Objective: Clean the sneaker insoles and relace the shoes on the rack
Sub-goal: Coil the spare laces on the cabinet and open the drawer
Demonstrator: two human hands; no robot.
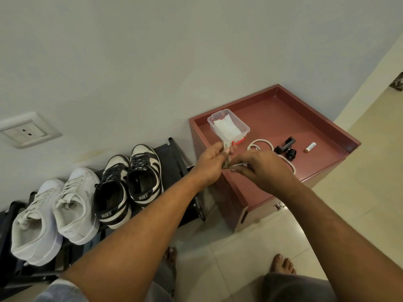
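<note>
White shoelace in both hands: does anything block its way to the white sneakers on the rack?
Nothing visible blocks it. Left hand and right hand pinch the white shoelace above the red cabinet; the black-and-white sneakers sit between it and the white sneakers, low enough to pass over.

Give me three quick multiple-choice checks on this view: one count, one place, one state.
1. How many sneakers stand on the black shoe rack? A two; B four; C six.
2. Where is the small white battery? A on the reddish-brown cabinet top; B on the rack; C on the floor.
3. What are the left hand and right hand doing? A hanging idle; B gripping a sneaker; C both pinching a whitish lace.
Answers: 1 B, two white sneakers and two black-and-white sneakers; 2 A, it lies beside the black clamp; 3 C, the lace runs between their fingertips.
</note>
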